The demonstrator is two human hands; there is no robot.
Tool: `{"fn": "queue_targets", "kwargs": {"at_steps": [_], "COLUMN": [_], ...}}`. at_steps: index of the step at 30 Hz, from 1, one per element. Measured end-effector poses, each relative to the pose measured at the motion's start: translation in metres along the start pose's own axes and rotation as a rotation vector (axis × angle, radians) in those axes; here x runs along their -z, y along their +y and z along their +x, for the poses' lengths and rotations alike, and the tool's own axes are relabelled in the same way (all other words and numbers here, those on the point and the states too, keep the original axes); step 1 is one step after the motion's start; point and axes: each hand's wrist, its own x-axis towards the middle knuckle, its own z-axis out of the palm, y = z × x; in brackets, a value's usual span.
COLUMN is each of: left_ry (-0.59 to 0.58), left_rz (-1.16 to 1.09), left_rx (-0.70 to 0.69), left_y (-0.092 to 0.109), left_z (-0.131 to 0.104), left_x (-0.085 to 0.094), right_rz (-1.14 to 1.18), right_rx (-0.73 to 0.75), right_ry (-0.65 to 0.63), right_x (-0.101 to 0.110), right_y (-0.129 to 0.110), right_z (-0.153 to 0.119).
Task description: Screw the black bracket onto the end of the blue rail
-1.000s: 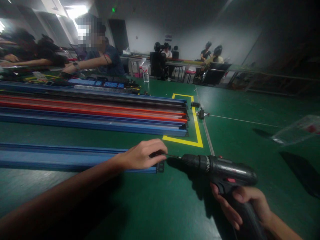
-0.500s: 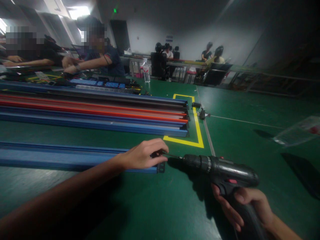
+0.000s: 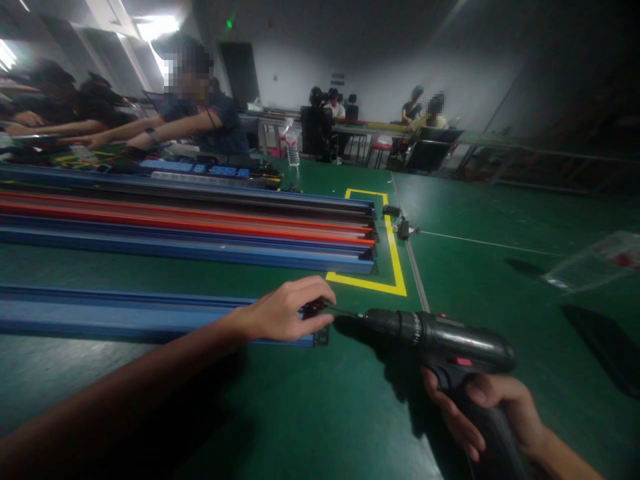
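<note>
Black pistol-grip power drill [image 3: 465, 341]: poised right of the rail, right-hand fingers closed round its handle, the proper hold; likely weighty, rigid. Left hand [image 3: 285, 310] curls, thumb and fingertips narrowly parted, beside the slender metal bit [image 3: 346, 311]; whether it grips, I cannot tell. Long blue metal rail [image 3: 125, 315] underneath: presumably stiff, slick. Glossy green tabletop [image 3: 310, 413]. Beyond, a dark-shirted co-worker [image 3: 227, 127], arms outstretched.

We are in a workshop: we see a green worktable [image 3: 300, 413] marked with yellow tape [image 3: 367, 284], long blue and red rails [image 3: 225, 229], a power drill [image 3: 455, 340], and people [image 3: 336, 108] at tables [image 3: 363, 124] beyond.
</note>
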Motion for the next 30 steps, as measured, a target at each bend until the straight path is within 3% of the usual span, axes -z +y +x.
{"fn": "queue_targets", "kwargs": {"at_steps": [13, 22, 30], "left_ry": [-0.003, -0.092, -0.101], "left_rz": [0.009, 0.015, -0.005], "left_rx": [0.017, 0.072, 0.067], "left_y": [-0.001, -0.001, -0.001], "left_z": [0.0, 0.004, 0.003], "left_x": [-0.002, -0.001, -0.001], "right_rz": [-0.05, -0.142, -0.099], "right_rx": [-0.016, -0.027, -0.023], "right_ry": [0.034, 0.058, 0.028], "right_x": [-0.004, -0.014, -0.007], "right_y": [0.0, 0.0, 0.001], "right_z": [-0.001, -0.002, -0.002]}}
